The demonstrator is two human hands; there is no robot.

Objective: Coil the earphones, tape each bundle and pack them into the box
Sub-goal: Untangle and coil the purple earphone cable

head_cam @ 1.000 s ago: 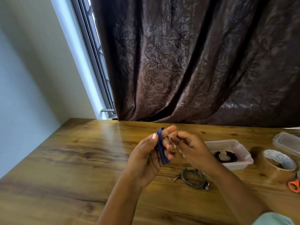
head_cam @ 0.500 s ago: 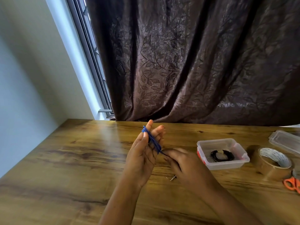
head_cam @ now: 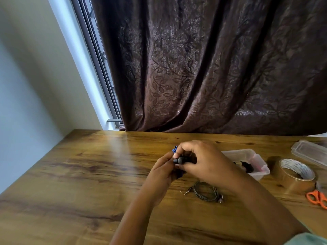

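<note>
Blue cord first: a loop of the blue-corded earphones point(head_cam: 175, 149) shows just above the knuckles. Both hands hold it up off the brown wood-grain worktop point(head_cam: 88, 174).
- Left hand point(head_cam: 161, 174): upright, thumb and fingers closed on the bundle. Most of its fingers are hidden behind the right.
- Right hand point(head_cam: 207, 163): curled, fingertips pinching a small black end piece point(head_cam: 178, 160) against the bundle. Earbud or plug, cannot tell which.

Step in hand, as I read it: coiling, at the last turns, with the tail end being tucked in. No tape visible on this bundle.

Elsewhere:
- Grey coiled earphones point(head_cam: 205, 191) lie loose on the worktop just below the right wrist, plug poking out to the left. Untaped as far as can be seen.
- Clear plastic box point(head_cam: 247, 153) stands open beyond the right hand, with a black coiled bundle point(head_cam: 246, 167) inside.
- Its clear lid point(head_cam: 309, 152) lies further right.
- Brown roll of packing tape point(head_cam: 297, 175) sits right of the box, with orange-handled scissors point(head_cam: 316, 198) just beside it at the frame edge.

Next move calls for one hand to pinch the coil so it cannot spring open, while the other fetches tape and scissors. Both lie to the right, so the left hand would likely take the whole hold. Then a short strip goes round the coil's waist, and the bundle goes into the box beside the black one.
</note>
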